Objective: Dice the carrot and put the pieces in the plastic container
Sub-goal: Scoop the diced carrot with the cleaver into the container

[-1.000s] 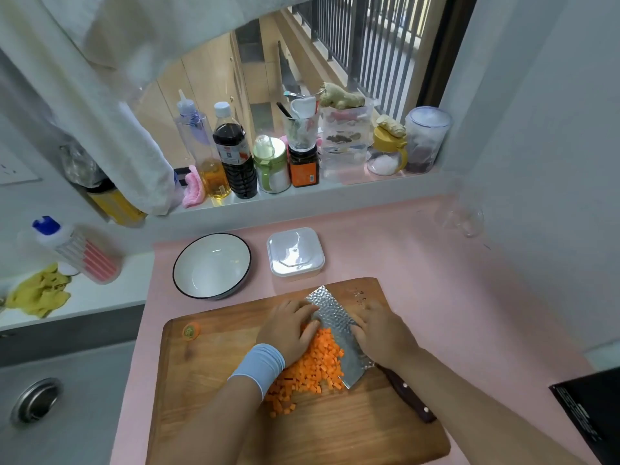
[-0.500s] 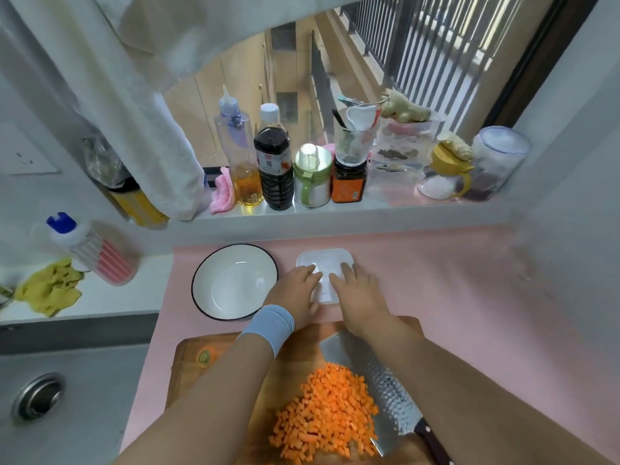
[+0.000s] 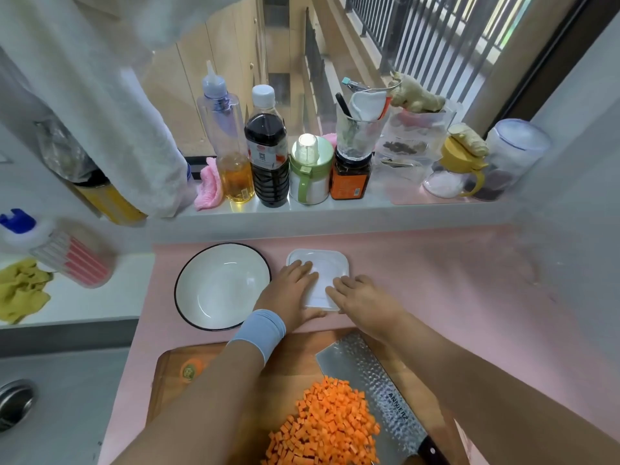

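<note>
left hand flat, fingers spread on left side of plastic container, palm down, not clenched | right hand flat on its right front corner | container near counter's back edge, beside bowl | diced carrot heaped on cutting board, touching knife | bare pink counter to the right

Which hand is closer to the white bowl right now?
Left. The left hand lies on the left part of the plastic container, just right of the white bowl. The right hand rests on the container's right side, farther from the bowl.
</note>
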Available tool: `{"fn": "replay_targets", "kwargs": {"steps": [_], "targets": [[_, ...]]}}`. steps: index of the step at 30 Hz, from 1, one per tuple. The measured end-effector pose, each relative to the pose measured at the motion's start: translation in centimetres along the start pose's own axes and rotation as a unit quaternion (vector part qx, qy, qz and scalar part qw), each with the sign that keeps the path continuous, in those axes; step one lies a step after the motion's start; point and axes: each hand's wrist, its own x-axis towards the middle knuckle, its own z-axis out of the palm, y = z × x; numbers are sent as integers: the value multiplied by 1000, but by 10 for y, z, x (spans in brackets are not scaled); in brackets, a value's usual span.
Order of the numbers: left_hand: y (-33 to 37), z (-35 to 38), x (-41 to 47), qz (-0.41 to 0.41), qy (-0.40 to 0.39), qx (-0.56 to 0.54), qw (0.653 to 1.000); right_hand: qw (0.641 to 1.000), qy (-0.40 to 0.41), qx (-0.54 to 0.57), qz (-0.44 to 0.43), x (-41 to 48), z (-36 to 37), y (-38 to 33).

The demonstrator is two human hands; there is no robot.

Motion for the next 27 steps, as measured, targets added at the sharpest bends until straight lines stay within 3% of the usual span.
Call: {"fn": "replay_targets", "kwargs": {"steps": [4,11,14,17,19,23,27], "targets": [[0,1,-4,13,9,16,1000,997,23,-63,-27,-5,2,-8],[8,-6,-11,-2,76,-15,997,995,87,37,32,-6,-17,-13],[14,-8,-19,-67,144,-101,982,982,133,108,76,-5,-24,-13],[19,-11,-21,-133,161,-137,968,960,156,184,140,-7,-29,-9],[19,-13,-20,-133,149,-126,972,946,176,184,201,-10,-36,-4],[25,-13,-18,-18,38,20,999,938,162,134,276,-30,-37,12],[33,-3,-20,-18,12,-16,1000,940,71,105,316,-53,-28,8]]}}
